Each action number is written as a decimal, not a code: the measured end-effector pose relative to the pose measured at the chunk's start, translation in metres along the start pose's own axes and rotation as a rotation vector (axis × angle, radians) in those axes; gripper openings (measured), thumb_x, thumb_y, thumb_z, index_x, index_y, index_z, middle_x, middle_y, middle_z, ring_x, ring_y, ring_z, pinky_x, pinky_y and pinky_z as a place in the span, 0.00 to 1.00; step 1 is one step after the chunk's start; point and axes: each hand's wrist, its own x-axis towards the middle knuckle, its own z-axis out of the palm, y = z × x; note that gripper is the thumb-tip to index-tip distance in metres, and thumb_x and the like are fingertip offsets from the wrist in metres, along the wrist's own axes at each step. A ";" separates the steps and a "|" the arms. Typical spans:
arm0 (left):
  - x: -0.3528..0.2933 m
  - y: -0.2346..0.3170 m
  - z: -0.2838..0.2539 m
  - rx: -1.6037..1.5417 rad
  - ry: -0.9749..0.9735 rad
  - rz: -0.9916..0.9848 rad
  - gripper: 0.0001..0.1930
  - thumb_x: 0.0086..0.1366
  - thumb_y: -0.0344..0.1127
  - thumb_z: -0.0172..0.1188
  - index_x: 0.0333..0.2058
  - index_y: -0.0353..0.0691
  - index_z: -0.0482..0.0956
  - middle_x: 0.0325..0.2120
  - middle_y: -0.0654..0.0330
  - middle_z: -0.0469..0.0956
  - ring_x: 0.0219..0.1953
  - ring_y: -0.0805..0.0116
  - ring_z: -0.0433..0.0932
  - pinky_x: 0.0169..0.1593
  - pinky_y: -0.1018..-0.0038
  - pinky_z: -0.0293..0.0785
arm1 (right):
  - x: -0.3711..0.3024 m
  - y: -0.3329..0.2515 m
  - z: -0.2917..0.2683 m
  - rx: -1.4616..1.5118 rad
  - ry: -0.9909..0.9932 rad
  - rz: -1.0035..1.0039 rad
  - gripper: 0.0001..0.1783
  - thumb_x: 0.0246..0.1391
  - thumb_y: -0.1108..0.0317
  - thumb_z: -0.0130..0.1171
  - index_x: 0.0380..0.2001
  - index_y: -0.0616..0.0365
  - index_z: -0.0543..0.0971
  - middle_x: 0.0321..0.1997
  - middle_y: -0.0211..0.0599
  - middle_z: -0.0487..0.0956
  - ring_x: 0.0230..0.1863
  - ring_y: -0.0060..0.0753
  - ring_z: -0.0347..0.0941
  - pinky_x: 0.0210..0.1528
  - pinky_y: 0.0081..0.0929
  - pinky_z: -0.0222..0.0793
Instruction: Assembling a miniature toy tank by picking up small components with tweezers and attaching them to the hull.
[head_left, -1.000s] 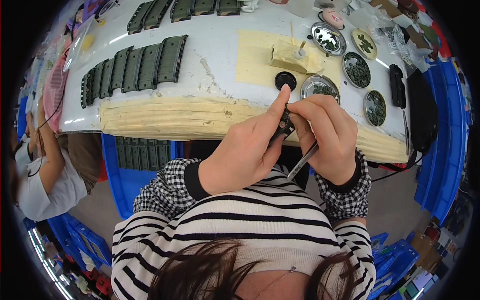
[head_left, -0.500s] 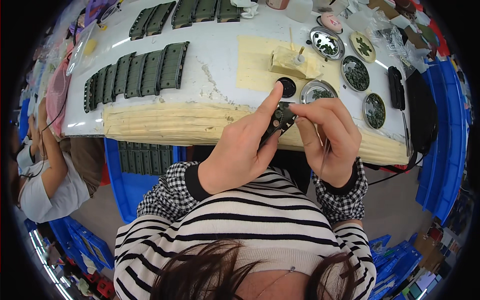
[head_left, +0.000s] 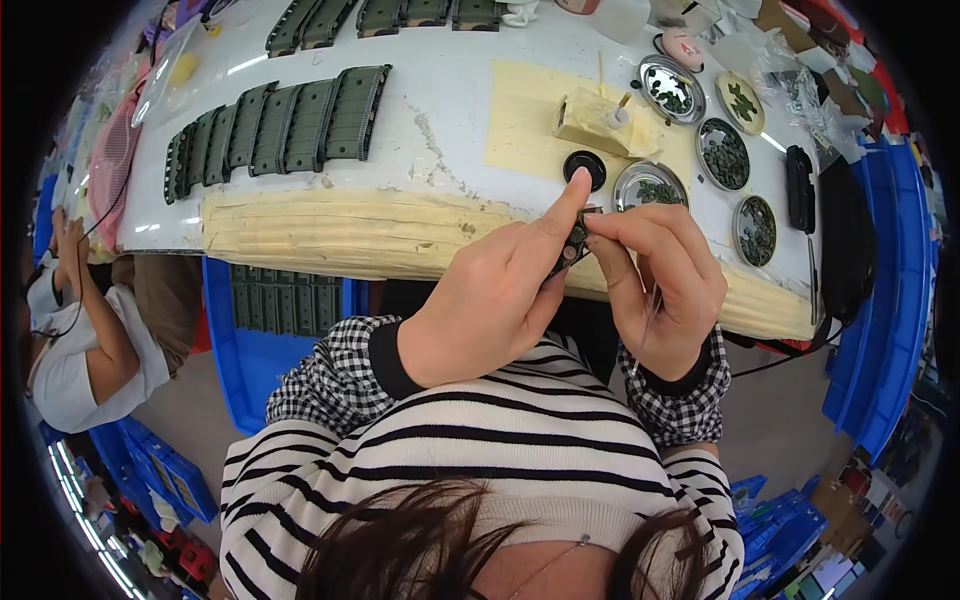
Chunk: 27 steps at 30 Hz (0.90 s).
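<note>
My left hand is closed around a small dark part with a camouflage pattern, its index finger stretched out along the far side. My right hand meets the part at its upper right edge, thumb and index fingertip pinched together there. A thin metal tool lies across the right palm under the curled fingers; its kind cannot be made out. Whatever sits between the right fingertips is hidden. Just beyond the left index finger is a round black dish, and a metal dish of small green pieces stands behind the right hand.
Rows of green curved panels lie at the left of the table. A tape-covered block sits on yellow paper, with several dishes of green pieces to its right. Yellow padding lines the near edge. A blue crate is below; another person sits left.
The view has shifted slightly. The camouflage part is turned in my left hand, showing a narrower side, and my right fingertips are still pinched at its edge.
</note>
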 end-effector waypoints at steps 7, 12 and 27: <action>0.000 0.000 0.002 0.006 0.010 0.019 0.41 0.51 0.17 0.55 0.65 0.29 0.51 0.23 0.53 0.69 0.26 0.56 0.70 0.32 0.65 0.69 | -0.002 0.001 0.004 -0.028 0.027 -0.019 0.12 0.41 0.80 0.66 0.33 0.62 0.80 0.28 0.38 0.75 0.23 0.35 0.73 0.23 0.25 0.68; 0.000 0.000 0.000 0.047 0.016 0.009 0.41 0.51 0.16 0.54 0.65 0.29 0.51 0.23 0.52 0.69 0.26 0.55 0.71 0.32 0.65 0.70 | 0.001 0.005 0.007 -0.074 0.031 -0.107 0.12 0.40 0.79 0.66 0.33 0.62 0.80 0.28 0.38 0.75 0.23 0.36 0.73 0.24 0.26 0.68; 0.011 -0.004 -0.004 -0.910 0.070 -0.415 0.26 0.67 0.24 0.48 0.62 0.37 0.55 0.45 0.51 0.76 0.43 0.68 0.78 0.47 0.73 0.77 | 0.031 0.017 -0.023 -0.093 0.146 0.065 0.07 0.48 0.79 0.64 0.33 0.59 0.81 0.29 0.32 0.74 0.19 0.19 0.63 0.19 0.16 0.57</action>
